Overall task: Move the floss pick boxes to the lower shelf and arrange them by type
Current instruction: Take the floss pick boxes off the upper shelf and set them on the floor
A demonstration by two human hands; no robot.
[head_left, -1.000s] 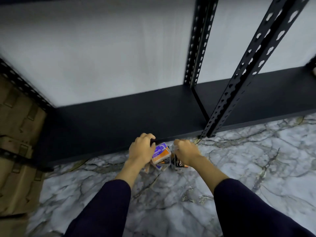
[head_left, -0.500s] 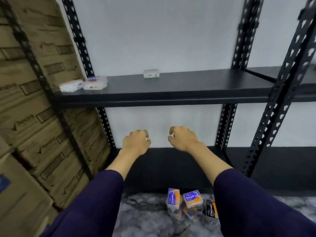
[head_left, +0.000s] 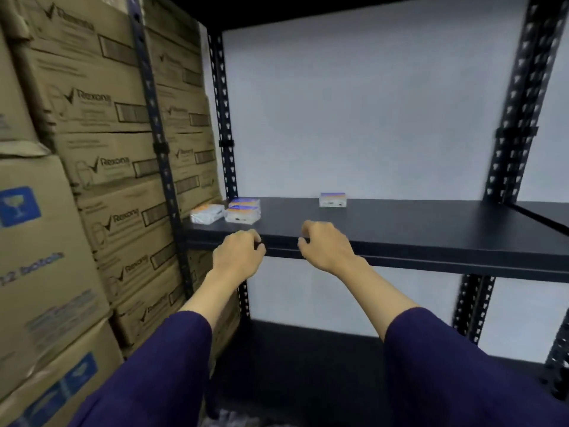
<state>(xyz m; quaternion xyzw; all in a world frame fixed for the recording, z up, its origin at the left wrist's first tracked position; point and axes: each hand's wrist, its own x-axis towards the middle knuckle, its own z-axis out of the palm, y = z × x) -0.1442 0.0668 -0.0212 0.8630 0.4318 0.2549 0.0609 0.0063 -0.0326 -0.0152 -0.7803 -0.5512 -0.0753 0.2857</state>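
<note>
Three floss pick boxes lie on the upper black shelf: one box at the far left edge, a second box right beside it, and a third box alone further back to the right. My left hand hovers in front of the shelf's front edge, just below the left pair, with fingers loosely curled and holding nothing. My right hand is raised at the same height over the shelf's front edge, fingers loosely curled and empty. The lower shelf is dark and bare where visible.
Stacked cardboard cartons fill the left side behind a black perforated upright. More uprights stand at the back left and right. A white wall backs the rack. A sliver of marble floor shows at the bottom.
Both hands let go of the boxes on the floor and rose to the upper shelf's front edge. The view lifted from the floor; the floor boxes are out of sight now.
</note>
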